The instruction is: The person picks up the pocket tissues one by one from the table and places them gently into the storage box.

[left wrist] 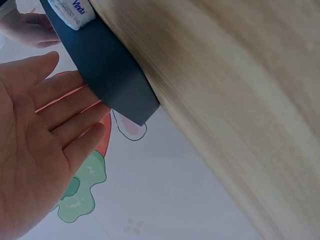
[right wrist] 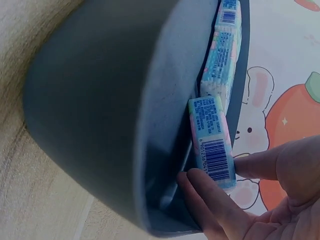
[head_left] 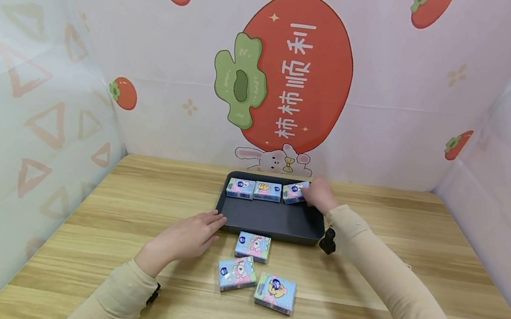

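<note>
A dark grey rectangular tray (head_left: pixel 271 221) lies on the table, with a row of small blue-and-pink tissue packs along its back wall. At the back right corner my right hand (head_left: pixel 321 195) pinches the end of a tissue pack (right wrist: pixel 212 140) between thumb and fingers. That pack sits tilted beside the middle tissue pack (head_left: pixel 268 191), while the left tissue pack (head_left: pixel 240 188) stands farther along the row. My left hand (head_left: pixel 188 234) touches the tray's front left corner with straight fingers, palm showing in the left wrist view.
In front of the tray lie three more packs: a nearer-tray pack (head_left: pixel 253 247), a left pack (head_left: pixel 236 274) and a right pack (head_left: pixel 275 293). Behind the wooden table (head_left: pixel 159 184) hangs a printed cloth backdrop (head_left: pixel 191 58); cloth also borders both sides.
</note>
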`<state>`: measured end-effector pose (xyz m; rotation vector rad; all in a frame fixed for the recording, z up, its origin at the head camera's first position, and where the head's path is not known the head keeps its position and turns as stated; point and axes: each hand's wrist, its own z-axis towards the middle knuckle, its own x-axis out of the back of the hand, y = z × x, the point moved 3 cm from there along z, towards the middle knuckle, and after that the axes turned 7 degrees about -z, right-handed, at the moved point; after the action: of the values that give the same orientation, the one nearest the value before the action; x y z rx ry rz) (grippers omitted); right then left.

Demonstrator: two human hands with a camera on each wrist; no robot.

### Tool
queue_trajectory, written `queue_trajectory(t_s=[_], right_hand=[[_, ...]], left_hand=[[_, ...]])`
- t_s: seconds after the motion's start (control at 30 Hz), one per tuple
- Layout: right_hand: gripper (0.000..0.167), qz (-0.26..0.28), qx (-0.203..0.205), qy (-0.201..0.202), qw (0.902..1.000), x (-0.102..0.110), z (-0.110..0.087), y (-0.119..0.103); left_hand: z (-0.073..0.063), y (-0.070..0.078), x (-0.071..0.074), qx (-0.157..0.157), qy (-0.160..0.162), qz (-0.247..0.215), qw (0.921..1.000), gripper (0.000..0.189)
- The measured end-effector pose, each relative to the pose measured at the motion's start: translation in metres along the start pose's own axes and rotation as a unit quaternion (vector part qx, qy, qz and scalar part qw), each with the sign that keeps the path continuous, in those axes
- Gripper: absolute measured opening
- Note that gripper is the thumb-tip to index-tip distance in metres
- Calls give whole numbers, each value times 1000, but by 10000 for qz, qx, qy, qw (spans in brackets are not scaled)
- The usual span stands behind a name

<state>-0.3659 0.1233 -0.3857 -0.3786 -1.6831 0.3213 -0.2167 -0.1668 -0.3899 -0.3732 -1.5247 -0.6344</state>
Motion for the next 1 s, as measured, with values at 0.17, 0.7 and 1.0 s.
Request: queue_trajectory(t_s=[0.17,0.7,1.0], right_hand=[[21,-86,3,-79,9999,-1,0,-1],[28,-20,-132,-314,9994,-3,2,-1],[26,133,-182,-370,9991,-5,7,0]], left_hand=[[0,0,0,-14,-12,25,10000,43],[0,1,1,-78,56,60,9999,42],[0,1,1,-48,35,39,10000,42]])
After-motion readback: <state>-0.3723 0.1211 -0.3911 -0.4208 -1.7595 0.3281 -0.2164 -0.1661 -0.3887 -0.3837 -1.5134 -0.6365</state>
